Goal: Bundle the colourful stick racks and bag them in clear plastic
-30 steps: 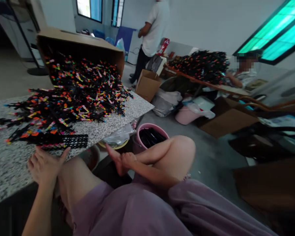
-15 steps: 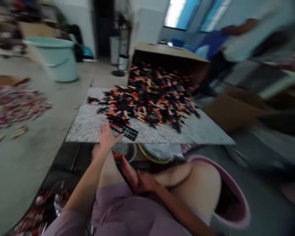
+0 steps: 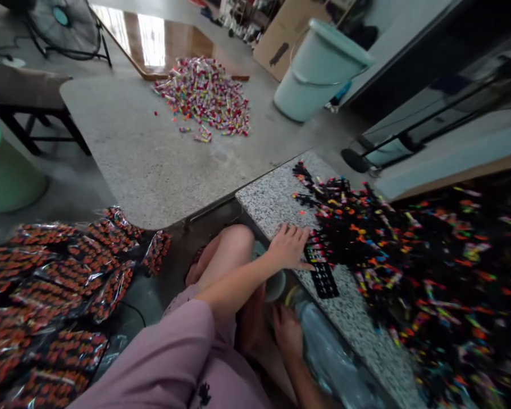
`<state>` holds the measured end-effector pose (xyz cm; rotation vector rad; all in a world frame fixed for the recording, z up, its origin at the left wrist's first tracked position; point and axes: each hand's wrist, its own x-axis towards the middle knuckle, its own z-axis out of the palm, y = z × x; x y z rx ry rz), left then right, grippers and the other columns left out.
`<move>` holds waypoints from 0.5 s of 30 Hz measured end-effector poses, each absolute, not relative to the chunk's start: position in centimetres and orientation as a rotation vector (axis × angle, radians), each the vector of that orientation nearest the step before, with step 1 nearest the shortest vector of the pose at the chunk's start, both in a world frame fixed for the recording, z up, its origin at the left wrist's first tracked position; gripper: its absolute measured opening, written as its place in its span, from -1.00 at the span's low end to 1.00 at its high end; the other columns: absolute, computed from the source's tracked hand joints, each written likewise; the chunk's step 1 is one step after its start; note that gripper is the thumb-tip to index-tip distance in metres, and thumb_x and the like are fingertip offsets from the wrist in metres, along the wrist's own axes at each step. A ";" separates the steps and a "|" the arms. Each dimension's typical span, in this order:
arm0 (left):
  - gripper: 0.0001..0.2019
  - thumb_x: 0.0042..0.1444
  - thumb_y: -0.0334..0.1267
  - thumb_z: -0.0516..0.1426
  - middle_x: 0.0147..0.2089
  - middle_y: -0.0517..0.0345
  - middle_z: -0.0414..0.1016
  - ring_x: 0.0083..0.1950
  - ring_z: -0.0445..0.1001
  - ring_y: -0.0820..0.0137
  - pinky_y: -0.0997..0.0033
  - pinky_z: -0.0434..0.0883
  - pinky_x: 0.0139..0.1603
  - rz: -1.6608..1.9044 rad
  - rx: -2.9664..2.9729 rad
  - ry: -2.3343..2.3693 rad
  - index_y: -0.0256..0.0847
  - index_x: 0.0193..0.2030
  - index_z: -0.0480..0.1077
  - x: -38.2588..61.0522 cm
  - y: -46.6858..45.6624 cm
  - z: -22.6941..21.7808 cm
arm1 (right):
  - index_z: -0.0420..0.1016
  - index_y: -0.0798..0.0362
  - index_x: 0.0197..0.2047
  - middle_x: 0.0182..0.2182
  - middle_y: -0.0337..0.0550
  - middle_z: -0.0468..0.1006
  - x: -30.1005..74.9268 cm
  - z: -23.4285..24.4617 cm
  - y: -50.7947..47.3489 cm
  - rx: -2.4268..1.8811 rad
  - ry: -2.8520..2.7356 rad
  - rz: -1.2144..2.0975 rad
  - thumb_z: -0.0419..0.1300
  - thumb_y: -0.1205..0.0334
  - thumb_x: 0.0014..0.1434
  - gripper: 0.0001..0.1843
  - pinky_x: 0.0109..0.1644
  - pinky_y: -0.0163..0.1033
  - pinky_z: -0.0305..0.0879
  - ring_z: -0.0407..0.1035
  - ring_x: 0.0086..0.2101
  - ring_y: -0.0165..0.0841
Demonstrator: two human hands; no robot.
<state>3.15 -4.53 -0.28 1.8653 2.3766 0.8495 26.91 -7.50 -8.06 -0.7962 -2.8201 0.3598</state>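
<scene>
My left hand (image 3: 289, 247) lies flat on the speckled stone tabletop (image 3: 264, 196) near its edge, fingers stretched out, beside a black grid-like holder (image 3: 323, 278). Small bright-coloured pieces sit in a row at the holder's upper end, next to my fingertips. My right hand (image 3: 288, 332) is low by my legs, below the tabletop's edge; its fingers are blurred and partly in shadow. A large heap of black pieces with coloured tips (image 3: 378, 238) covers the right of the tabletop.
Clear-wrapped bundles of orange-and-black pieces (image 3: 59, 284) lie at left. Farther off, a pile of pink and white pieces (image 3: 208, 96) rests on another grey surface (image 3: 140, 153). A pale bucket (image 3: 315, 74), a fan (image 3: 63, 23) and a green bin (image 3: 8, 170) stand around. Below the tabletop is clear plastic (image 3: 332, 346).
The view has swung to the left, bringing the wrapped bundles and the fan into sight. My left hand stays by the black holder; my right hand stays low near my legs.
</scene>
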 end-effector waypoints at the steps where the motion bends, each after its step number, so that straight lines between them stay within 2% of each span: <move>1: 0.08 0.07 0.37 0.05 0.29 -0.38 0.27 0.27 0.22 0.00 0.01 -0.07 0.37 0.833 1.875 2.377 -0.62 0.40 -0.05 3.2 -4.6 -0.3 | 0.58 0.07 -0.26 -0.39 -0.03 0.59 26.1 -7.2 -7.1 -0.774 -2.789 0.295 -0.09 -0.01 0.41 -0.51 -0.28 -0.22 0.36 0.48 -0.38 -0.25; 4: 0.07 0.06 0.33 0.09 0.30 -0.38 0.26 0.29 0.21 -0.01 -0.01 -0.10 0.39 0.869 1.867 2.342 -0.63 0.39 -0.05 3.3 -4.9 -0.3 | 0.51 0.08 -0.38 -0.49 -0.10 0.51 24.5 -4.5 -5.5 -0.686 -2.681 0.098 0.01 0.02 0.39 -0.57 -0.29 -0.27 0.28 0.41 -0.44 -0.33; 8: 0.06 0.07 0.25 0.13 0.21 -0.36 0.34 0.24 0.26 0.01 0.02 -0.07 0.38 0.966 1.853 2.304 -0.64 0.40 -0.11 2.9 -4.9 0.0 | 0.35 0.04 -0.58 -0.65 -0.21 0.37 25.4 -2.2 -1.9 -0.784 -2.467 -0.122 0.00 -0.02 0.37 -0.47 -0.43 -0.29 0.12 0.24 -0.59 -0.41; 12: 0.06 0.04 0.18 0.18 0.19 -0.33 0.35 0.22 0.30 0.03 0.04 0.08 0.33 1.080 1.821 2.309 -0.58 0.42 -0.18 2.8 -5.2 0.3 | 0.26 0.01 -0.67 -0.72 -0.20 0.31 26.6 -2.1 1.4 -0.976 -2.416 -0.128 -0.08 -0.20 0.32 -0.35 -0.48 -0.27 -0.02 0.13 -0.64 -0.41; 15: -0.09 0.13 0.11 0.10 0.27 -0.33 0.26 0.30 0.22 0.06 0.04 0.12 0.34 1.170 1.743 2.337 -0.48 0.42 -0.13 4.8 -7.7 -0.6 | 0.23 0.00 -0.70 -0.76 -0.21 0.24 26.2 -2.3 2.5 -1.192 -2.308 -0.061 -0.15 -0.29 0.28 -0.30 -0.48 -0.25 -0.08 0.07 -0.65 -0.40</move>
